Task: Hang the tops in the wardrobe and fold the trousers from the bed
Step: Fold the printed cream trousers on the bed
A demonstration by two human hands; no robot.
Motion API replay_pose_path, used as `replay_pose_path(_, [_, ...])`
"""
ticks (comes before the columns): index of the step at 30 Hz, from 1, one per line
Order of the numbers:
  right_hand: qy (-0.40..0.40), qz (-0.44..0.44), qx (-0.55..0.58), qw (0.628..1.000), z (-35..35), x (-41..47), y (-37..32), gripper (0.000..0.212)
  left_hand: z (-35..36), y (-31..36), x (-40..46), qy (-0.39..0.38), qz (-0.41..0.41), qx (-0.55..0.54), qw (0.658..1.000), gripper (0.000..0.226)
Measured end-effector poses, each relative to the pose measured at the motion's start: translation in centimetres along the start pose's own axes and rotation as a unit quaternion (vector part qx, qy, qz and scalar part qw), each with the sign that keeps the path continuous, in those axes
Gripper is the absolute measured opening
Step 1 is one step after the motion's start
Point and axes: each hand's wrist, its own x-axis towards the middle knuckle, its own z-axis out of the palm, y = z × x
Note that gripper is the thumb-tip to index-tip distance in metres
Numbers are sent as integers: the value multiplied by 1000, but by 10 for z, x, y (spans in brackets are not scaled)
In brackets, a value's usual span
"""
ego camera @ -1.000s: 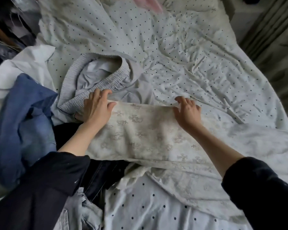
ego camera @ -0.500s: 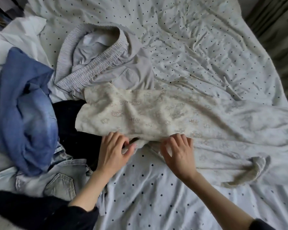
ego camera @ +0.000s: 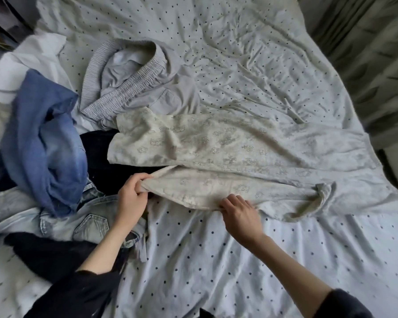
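Observation:
Cream patterned trousers (ego camera: 216, 143) lie spread across the middle of the bed, legs pointing left and waistband at the right. My left hand (ego camera: 131, 198) grips the hem of the nearer leg and lifts it a little off the sheet. My right hand (ego camera: 239, 213) pinches the lower edge of that same leg further along. Grey trousers with a ribbed elastic waistband (ego camera: 129, 74) lie crumpled behind the cream pair. At the left sits a heap with a blue top (ego camera: 44, 138), pale jeans (ego camera: 62, 223) and a dark garment (ego camera: 101, 152).
The bed has a white sheet with small dark dots (ego camera: 216, 271). A white garment (ego camera: 32, 60) lies at the far left of the heap. A green curtain (ego camera: 372, 53) hangs along the bed's right side. A black garment (ego camera: 48, 253) lies near my left sleeve.
My hands left the upper leg, came down to the nearer leg, and now grip its hem and edge, pulling it out straight to the left.

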Motion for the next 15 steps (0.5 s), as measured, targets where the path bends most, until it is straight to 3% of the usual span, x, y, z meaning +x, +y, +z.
replay_pose_path(2, [-74, 3, 4, 997, -4, -14, -1, 8, -15, 2, -12, -6, -21, -14, 1000, 40])
replay_pose_path(5, [-140, 11, 55, 989, -13, -23, 0, 21, -32, 1, -27, -68, -17, -31, 997, 37])
replay_pose_path(9, [-127, 52, 96, 986, -45, -27, -1, 19, -52, 7, -44, -169, -93, -126, 973, 30])
replay_pose_path(12, [-117, 56, 95, 987, -69, -24, 1, 18, -61, 15, -47, -140, -126, -163, 969, 25])
replay_pose_path(15, [-87, 45, 92, 991, -91, -19, -5, 18, -64, 26, -48, -106, -102, -118, 982, 19])
